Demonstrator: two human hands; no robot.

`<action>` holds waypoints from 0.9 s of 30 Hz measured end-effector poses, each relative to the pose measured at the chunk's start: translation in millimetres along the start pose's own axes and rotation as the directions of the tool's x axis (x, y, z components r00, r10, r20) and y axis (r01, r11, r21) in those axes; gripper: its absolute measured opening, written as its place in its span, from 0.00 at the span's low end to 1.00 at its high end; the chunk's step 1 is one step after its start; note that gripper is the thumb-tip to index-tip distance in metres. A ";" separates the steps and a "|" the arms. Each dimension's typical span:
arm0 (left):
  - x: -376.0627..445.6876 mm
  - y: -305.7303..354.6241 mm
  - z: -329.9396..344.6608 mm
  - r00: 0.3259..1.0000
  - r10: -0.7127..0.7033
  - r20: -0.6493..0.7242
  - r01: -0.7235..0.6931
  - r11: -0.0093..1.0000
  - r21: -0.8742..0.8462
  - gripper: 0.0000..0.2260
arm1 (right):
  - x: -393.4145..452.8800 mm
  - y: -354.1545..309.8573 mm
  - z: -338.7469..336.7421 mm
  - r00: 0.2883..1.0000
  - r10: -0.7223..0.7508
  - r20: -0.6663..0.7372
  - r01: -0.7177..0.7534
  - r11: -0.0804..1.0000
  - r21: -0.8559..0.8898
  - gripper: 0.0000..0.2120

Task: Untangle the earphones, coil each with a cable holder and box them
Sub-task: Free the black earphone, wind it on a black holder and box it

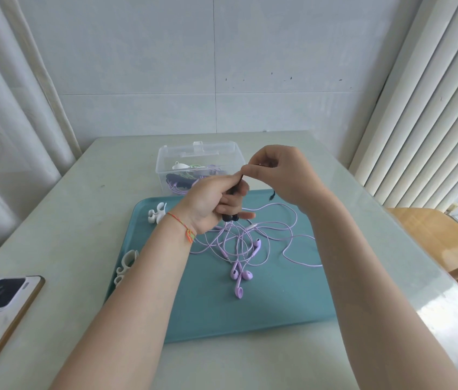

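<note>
Left hand (210, 204), raised above the far part of the tray, fingers curled round a bundle of black earphones (230, 218); the two black buds poke out below the fist. Right hand (275, 175) held just beside it, a little higher, thumb and forefinger pinching the black cable where it leaves the left fingertips. The loose plug end (272, 195) dangles under the right palm. Both forearms reach in from the near edge, wrists bent inward so the hands meet.

Step in hand, as judged: coiling the black pair, cable being wound around the left fingers (no holder on it as far as can be seen).

Remaining work lies on the teal tray (292, 305): purple earphones (246, 249), apparently two pairs, in a loose tangle directly below the hands. White cable holder (156, 213) at the tray's far-left corner, second cable holder (126, 263) on the left rim, part hidden by the left forearm. Clear plastic box (202, 167) just beyond the tray, lid off, already holding coiled sets.

Next move calls for winding in the short tail, then freeing one hand to fetch a holder without letting the coil spring open.

Phone (2, 299) face down at near left of the table.
</note>
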State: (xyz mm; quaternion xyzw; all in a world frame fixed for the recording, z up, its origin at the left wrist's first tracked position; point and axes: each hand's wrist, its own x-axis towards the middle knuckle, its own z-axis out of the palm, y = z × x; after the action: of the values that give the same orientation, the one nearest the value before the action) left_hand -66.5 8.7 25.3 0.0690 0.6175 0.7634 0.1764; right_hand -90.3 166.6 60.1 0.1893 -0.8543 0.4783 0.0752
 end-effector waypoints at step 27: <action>2.6 0.8 -12.5 0.960 -0.086 -0.265 0.079 0.996 -0.034 0.19 | 10.4 19.5 -1.7 0.916 0.241 -0.320 -0.213 0.970 0.120 0.14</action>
State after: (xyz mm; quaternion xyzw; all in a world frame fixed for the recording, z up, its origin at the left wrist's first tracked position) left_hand -73.1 -2.1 22.9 -0.0621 0.6290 0.7649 0.1241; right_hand -107.7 174.6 48.9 0.0086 -0.8249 0.5437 0.1542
